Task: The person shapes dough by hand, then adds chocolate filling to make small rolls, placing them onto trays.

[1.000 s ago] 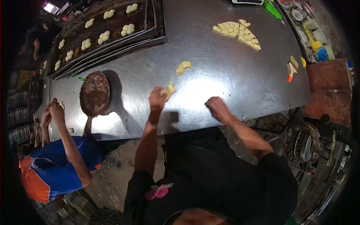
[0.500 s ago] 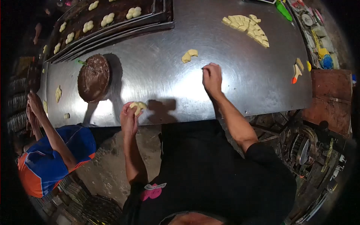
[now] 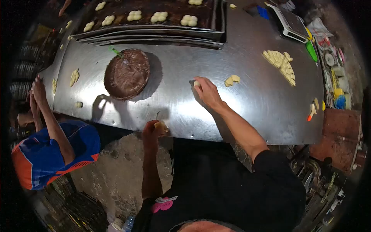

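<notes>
My left hand (image 3: pixel 151 133) is closed on dough pieces (image 3: pixel 161 126) at the table's near edge. Over the metal table (image 3: pixel 174 73), my right hand (image 3: pixel 206 91) holds a small dough ball (image 3: pixel 196 83) at its fingertips. To the right of that hand lie two joined dough pieces (image 3: pixel 232 80). A round bowl of brown filling (image 3: pixel 127 75) with a green-handled tool (image 3: pixel 116 52) stands left of my right hand. Cut dough pieces form a fan (image 3: pixel 281 65) farther right.
Stacked dark trays (image 3: pixel 154 33) carry clusters of dough balls at the back. A co-worker in a blue and orange shirt (image 3: pixel 69 145) stands at the left, hands over the table edge. A scale (image 3: pixel 290 23), a green object (image 3: pixel 311 51) and a brush (image 3: pixel 312 111) lie right.
The view has shifted, so the table's contents appear farther right and lower. My right hand has moved from right of the two dough pieces to their left, and a small ball now shows in it.
</notes>
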{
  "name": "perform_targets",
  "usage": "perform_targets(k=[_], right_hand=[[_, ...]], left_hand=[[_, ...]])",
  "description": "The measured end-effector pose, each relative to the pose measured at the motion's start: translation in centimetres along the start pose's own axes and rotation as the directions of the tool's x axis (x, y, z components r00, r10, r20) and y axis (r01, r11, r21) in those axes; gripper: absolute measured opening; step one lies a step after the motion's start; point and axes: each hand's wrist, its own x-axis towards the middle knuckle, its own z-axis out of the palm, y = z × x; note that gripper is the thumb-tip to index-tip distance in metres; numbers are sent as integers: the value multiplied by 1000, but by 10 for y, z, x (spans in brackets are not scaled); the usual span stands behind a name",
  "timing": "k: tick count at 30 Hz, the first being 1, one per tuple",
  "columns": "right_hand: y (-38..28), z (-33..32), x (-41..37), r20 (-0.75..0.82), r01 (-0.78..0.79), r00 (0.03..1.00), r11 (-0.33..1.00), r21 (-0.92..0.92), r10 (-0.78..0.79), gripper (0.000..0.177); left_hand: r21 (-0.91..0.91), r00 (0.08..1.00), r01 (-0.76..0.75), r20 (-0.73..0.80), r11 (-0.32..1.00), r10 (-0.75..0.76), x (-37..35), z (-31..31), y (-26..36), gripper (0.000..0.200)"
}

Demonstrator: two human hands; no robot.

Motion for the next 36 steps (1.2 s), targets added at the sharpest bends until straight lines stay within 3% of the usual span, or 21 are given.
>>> perform_targets(k=[2,4,5,7,8,9,11,13,15,17,18,19,20,21,23,25,26,29,33,35,36], right_hand=[[4,20,15,93,61,994,997,-43,-57,35],[-1,24,20,2,350,924,845,-404,-382,33],[-9,26,15,17,362,921,843,-398,-388,33],[-58,14,-7,107,109,988,994,25,-111,33],[-70,16,-18,311,-257,940,887,385,137,34],[-78,16,-28,564,-600,784,547,584,258,35],[-80,6,-50,669,-718,693,346,605,270,28],[-55,-8,-72,566,-647,759,470,600,322,21],[-33,-43,-89,455,-650,758,479,591,468,18],[-12,-71,-101,302,-660,739,560,501,602,18],[-6,-81,-104,191,-564,825,788,246,532,19],[-1,-92,-107,116,-417,900,907,-55,420,20],[19,-92,-116,154,-36,981,883,-467,121,21],[-13,-99,-108,110,-76,980,827,-557,164,25],[-25,-89,-101,34,-150,988,988,-24,151,32],[-62,-93,-91,285,-380,912,871,310,296,37],[-58,-82,-95,249,-310,942,861,403,223,39],[-63,-83,-99,160,-372,928,834,407,336,28],[-46,-84,-102,256,-385,920,811,441,297,17],[-53,-84,-97,502,-567,823,351,745,265,24],[-62,-86,-93,557,-608,793,257,751,247,35]], left_hand=[[13,998,-45,34,999,44,-2,-2,-5,26],[-78,997,-14,76,997,20,-7,2,7,25],[-166,990,20,140,986,3,-9,8,13,25],[-244,980,28,200,969,22,-8,26,22,24],[-310,962,38,270,950,50,-6,37,25,24],[-302,959,100,284,948,-11,1,49,20,23],[-222,961,40,276,974,24,17,59,5,27],[-223,971,38,239,974,17,23,51,3,29],[-219,979,38,203,975,8,28,39,8,31],[-220,999,-35,-7,975,34,27,34,19,29],[-238,995,-69,49,969,82,24,37,26,26],[-234,995,-64,55,970,79,24,45,25,26],[-143,980,-93,159,985,116,24,57,24,25],[-56,953,-133,266,990,143,24,69,23,25],[-130,880,-88,455,988,138,8,102,34,28],[-280,877,118,480,953,33,-3,139,30,25],[-279,873,113,486,954,39,-7,151,28,25],[-194,865,-28,486,981,121,-15,163,22,28],[-132,902,-96,407,987,142,-23,150,31,25],[-269,908,-115,363,956,211,-21,137,33,23],[-242,896,-101,400,965,195,-20,129,28,25]])
